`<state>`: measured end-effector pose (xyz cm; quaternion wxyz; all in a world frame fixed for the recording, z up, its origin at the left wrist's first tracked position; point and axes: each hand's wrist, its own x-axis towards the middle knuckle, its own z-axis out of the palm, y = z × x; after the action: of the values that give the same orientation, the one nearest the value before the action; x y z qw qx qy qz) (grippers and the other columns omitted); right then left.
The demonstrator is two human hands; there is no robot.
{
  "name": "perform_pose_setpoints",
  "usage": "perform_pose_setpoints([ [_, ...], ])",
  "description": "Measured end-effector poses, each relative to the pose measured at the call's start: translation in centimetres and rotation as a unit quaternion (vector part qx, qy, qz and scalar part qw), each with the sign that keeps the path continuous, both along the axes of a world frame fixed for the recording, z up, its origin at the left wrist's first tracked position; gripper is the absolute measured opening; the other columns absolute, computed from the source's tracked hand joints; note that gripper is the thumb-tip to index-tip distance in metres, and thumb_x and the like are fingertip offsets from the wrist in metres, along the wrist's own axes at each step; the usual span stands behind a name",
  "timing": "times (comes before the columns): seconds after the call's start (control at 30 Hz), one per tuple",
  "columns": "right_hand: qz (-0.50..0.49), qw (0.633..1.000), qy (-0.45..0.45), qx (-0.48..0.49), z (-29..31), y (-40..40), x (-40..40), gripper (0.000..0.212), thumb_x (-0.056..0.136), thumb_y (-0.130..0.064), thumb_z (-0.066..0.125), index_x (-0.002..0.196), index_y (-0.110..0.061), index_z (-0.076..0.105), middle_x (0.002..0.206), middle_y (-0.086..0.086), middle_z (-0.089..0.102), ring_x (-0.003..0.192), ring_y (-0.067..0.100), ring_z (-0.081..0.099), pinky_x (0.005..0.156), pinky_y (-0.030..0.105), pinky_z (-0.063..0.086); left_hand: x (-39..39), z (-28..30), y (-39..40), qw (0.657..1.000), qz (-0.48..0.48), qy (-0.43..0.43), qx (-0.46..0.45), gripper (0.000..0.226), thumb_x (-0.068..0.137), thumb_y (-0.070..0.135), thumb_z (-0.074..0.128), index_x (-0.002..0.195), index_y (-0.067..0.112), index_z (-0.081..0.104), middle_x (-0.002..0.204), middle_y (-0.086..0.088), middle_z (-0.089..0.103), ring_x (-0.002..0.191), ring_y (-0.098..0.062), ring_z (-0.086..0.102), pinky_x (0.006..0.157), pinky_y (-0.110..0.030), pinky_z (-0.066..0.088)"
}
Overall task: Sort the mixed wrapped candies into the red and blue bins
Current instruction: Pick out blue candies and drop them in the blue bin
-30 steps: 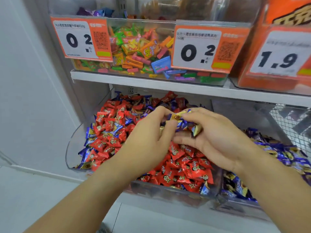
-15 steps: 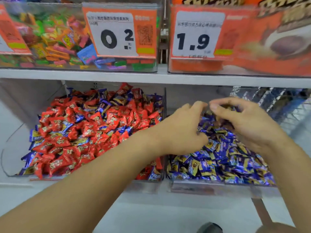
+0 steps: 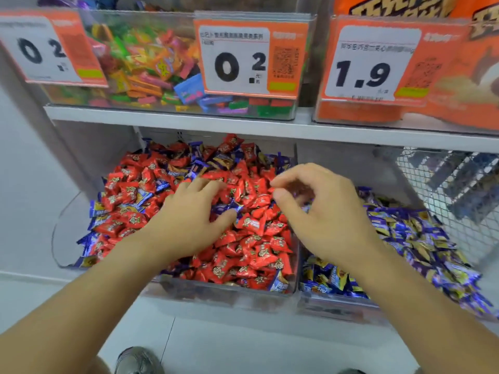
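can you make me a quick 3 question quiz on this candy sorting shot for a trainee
1. True or false: the left hand rests on the candies in the red bin.
2. Which colour of stray candies lies between the hands in the mostly red pile? A) green B) blue C) white
3. Fill in: the price card above the blue bin reads ___.

Key
1. True; its fingers lie spread over the pile.
2. B.
3. 1.9.

The right hand has curled fingers near the bins' divider; whether it holds a candy cannot be told.
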<state>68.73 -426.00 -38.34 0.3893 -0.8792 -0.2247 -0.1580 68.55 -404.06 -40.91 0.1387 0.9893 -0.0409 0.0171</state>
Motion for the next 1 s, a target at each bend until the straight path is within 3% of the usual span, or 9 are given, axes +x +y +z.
perform_pose_setpoints([
  [0.2,0.107,0.973,0.043,-0.197,0.4,7.3,3.8,0.035,0.095,-0.031,0.059,0.129,-0.025,0.054,0.127,0.0,0.049,0.121,0.02,0.049,0.102,0.039,0.044,-0.7,-0.4,1.7,1.0,-0.008,-0.02,0.018,0.042,0.09,0.053,0.049,0.116,0.021,0.046,0.109,0.0,0.048,0.108,-0.023,0.045,0.091,-0.045,0.045],
  [0.27,0.1,0.964,0.041,-0.245,0.6,9.0,6.5,0.04,0.093,-0.032,0.059,0.132,-0.022,0.054,0.129,0.005,0.055,0.12,0.027,0.053,0.1,0.039,0.046,-0.9,-0.4,2.2,0.999,-0.009,-0.021,0.029,0.036,0.091,0.055,0.049,0.104,0.022,0.044,0.103,0.001,0.047,0.105,-0.023,0.046,0.09,-0.044,0.045],
  [0.4,0.075,0.954,0.055,-0.285,0.6,11.5,10.6,0.036,0.095,-0.033,0.061,0.128,-0.018,0.057,0.121,0.009,0.06,0.11,0.03,0.058,0.085,0.034,0.048,-0.7,-0.5,2.9,0.999,0.0,-0.048,-0.008,0.039,0.09,0.058,0.05,0.101,0.02,0.056,0.096,0.003,0.051,0.098,-0.019,0.049,0.088,-0.042,0.045],
  [0.5,0.075,0.937,0.046,-0.337,0.1,12.8,12.0,0.049,0.091,-0.046,0.066,0.132,-0.023,0.054,0.122,0.005,0.06,0.109,0.027,0.059,0.073,0.029,0.038,-0.1,-0.1,3.3,0.988,0.036,-0.139,-0.062,0.031,0.092,0.049,0.054,0.09,0.019,0.063,0.088,0.002,0.057,0.093,-0.019,0.049,0.085,-0.04,0.045],
  [0.6,0.099,0.937,0.057,-0.329,0.0,13.6,12.4,0.061,0.083,-0.052,0.073,0.133,-0.024,0.054,0.119,0.001,0.062,0.105,0.023,0.06,0.076,0.03,0.044,0.7,0.6,4.5,0.975,0.087,-0.197,-0.051,0.027,0.09,0.039,0.059,0.1,0.015,0.066,0.098,-0.004,0.059,0.098,-0.024,0.049,0.088,-0.041,0.043],
  [0.7,0.109,0.942,0.064,-0.311,0.3,13.5,12.3,0.048,0.084,-0.04,0.075,0.128,-0.025,0.062,0.123,0.0,0.063,0.107,0.022,0.059,0.083,0.03,0.048,1.0,-0.1,5.6,0.985,0.119,-0.119,0.03,0.049,0.09,0.046,0.054,0.128,0.014,0.055,0.127,-0.007,0.05,0.117,-0.029,0.045,0.1,-0.044,0.037],
  [0.83,0.089,0.965,0.076,-0.234,0.8,13.4,12.3,0.032,0.091,-0.023,0.066,0.122,-0.028,0.065,0.12,-0.007,0.062,0.102,0.014,0.056,0.079,0.024,0.041,0.8,-0.8,6.1,0.988,0.103,-0.106,0.047,0.048,0.09,0.047,0.052,0.125,0.015,0.057,0.13,-0.004,0.046,0.121,-0.025,0.043,0.104,-0.041,0.032],
  [0.9,0.081,0.967,0.081,-0.227,0.8,13.9,12.4,0.05,0.089,-0.029,0.07,0.136,-0.027,0.055,0.134,-0.004,0.058,0.118,0.019,0.056,0.092,0.025,0.044,0.9,-0.7,6.1,0.987,0.107,-0.115,0.034,0.043,0.09,0.045,0.054,0.121,0.016,0.058,0.128,-0.004,0.048,0.119,-0.025,0.044,0.102,-0.041,0.033],
  [1.0,0.076,0.945,0.09,-0.304,0.2,15.4,12.4,0.089,0.078,-0.052,0.078,0.15,-0.022,0.036,0.15,0.002,0.046,0.132,0.025,0.048,0.103,0.031,0.041,1.0,-0.7,6.1,0.987,0.109,-0.114,0.027,0.043,0.09,0.045,0.055,0.121,0.017,0.059,0.127,-0.005,0.049,0.118,-0.025,0.045,0.101,-0.041,0.034],
])
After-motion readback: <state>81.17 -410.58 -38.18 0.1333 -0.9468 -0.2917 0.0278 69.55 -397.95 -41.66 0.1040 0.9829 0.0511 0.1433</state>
